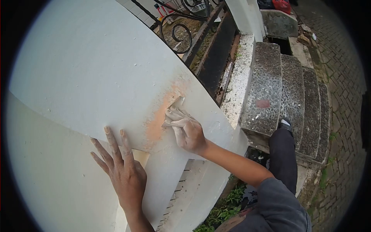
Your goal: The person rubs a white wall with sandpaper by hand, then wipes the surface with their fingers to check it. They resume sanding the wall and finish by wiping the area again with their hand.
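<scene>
My right hand (pixel 184 129), coated in pale dust, presses a folded, whitish piece of sandpaper (pixel 177 103) against the white wall (pixel 96 69). Its fingers are bent over the sheet and hide part of it. Just left of the knuckles, a rough peach-orange patch (pixel 156 123) shows through the white paint, with powdery, speckled edges. My left hand (pixel 125 170) rests at the wall's lower edge with its fingers spread and nothing in it. Dust marks those fingertips too.
Pebbled steps (pixel 262 77) rise on the right, with a small reddish square (pixel 263 103) lying on one. A black scrolled iron gate (pixel 179 36) stands beyond the wall. Green plants (pixel 228 205) grow below. Brick paving (pixel 348 96) runs along the far right.
</scene>
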The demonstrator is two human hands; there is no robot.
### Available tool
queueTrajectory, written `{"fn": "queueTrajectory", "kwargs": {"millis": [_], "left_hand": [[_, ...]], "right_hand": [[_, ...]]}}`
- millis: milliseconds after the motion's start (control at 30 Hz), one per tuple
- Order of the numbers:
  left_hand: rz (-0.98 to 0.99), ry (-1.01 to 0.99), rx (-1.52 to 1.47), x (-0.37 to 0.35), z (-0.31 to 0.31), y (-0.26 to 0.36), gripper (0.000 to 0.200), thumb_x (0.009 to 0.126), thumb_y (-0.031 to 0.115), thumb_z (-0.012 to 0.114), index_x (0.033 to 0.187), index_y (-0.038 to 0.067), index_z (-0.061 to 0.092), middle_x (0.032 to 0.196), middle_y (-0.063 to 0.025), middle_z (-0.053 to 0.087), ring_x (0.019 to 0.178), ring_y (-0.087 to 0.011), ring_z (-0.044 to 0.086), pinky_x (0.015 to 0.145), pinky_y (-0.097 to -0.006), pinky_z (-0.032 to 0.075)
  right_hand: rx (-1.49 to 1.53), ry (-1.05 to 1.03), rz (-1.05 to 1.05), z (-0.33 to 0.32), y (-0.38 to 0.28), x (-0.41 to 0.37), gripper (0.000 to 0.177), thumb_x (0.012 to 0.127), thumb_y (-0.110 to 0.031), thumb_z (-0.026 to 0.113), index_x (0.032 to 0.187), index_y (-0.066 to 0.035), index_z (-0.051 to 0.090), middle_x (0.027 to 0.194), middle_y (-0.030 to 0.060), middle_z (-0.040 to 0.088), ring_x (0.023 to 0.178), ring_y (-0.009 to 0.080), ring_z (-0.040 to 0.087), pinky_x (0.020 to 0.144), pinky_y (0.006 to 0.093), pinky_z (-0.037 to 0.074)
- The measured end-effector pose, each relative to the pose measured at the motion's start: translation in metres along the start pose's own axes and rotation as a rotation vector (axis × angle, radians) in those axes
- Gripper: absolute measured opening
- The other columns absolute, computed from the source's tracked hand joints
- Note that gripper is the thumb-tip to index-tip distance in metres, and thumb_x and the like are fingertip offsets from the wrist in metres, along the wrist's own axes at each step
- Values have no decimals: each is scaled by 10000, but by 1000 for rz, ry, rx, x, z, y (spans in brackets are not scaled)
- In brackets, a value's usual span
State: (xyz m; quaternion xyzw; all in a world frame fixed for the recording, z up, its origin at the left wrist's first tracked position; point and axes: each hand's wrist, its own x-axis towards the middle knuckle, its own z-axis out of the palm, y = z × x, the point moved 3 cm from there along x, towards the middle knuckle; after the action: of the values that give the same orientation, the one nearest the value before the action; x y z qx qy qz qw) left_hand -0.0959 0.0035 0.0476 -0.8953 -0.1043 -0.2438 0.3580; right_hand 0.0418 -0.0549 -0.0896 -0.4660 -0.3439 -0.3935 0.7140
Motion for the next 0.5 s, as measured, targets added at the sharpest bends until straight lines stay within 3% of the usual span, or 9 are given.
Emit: {"fn": "queueTrajectory", "kwargs": {"millis": [100,133,200,333,367,433,500], "left_hand": [[1,-8,-7,0,0,1,821,644,-151,410,1404,152,345,1529,-75,169,1403,-374,64,1116,-570,105],[-2,-8,-12,2,-1,3,820,645,-150,410,1405,152,345,1528,-76,170,1403,-374,64,1116,-569,107],[-6,-12,-1,2,0,2,824,645,-147,417,1407,156,341,1529,-75,169,1403,-374,64,1118,-565,108],[-3,-24,8,1,1,1,830,639,-142,422,1409,156,338,1529,-74,168,1403,-373,64,1119,-563,106],[3,-23,-2,1,1,1,833,637,-143,421,1410,159,338,1529,-72,169,1404,-372,63,1120,-563,108],[-2,-19,-33,1,-1,3,841,633,-143,419,1411,166,337,1529,-69,170,1404,-370,62,1120,-563,111],[-3,-17,-18,1,2,2,848,629,-146,417,1411,173,337,1529,-65,171,1404,-370,60,1119,-565,115]], "right_hand": [[-26,210,441,-17,40,24,41,884,2,497,844,-6,495,1027,238,640,1077,362,584,901,420,485],[-36,236,293,-9,19,25,38,879,-5,510,843,-12,499,1019,237,643,1070,358,589,897,417,487],[2,-72,32,12,-38,-5,47,895,22,467,865,-4,491,1025,223,644,1098,338,580,926,412,472],[-74,72,77,-8,18,7,40,871,6,499,843,-18,514,967,234,654,990,334,633,904,409,489],[28,216,363,-18,41,20,30,868,9,501,852,-14,510,931,217,662,966,328,642,888,412,498],[52,92,640,-17,16,22,48,867,-27,522,910,-35,542,967,200,664,975,321,640,901,421,484],[232,-138,784,3,-60,-3,152,857,-86,570,1004,-74,608,964,166,672,965,296,645,905,411,473]]}}
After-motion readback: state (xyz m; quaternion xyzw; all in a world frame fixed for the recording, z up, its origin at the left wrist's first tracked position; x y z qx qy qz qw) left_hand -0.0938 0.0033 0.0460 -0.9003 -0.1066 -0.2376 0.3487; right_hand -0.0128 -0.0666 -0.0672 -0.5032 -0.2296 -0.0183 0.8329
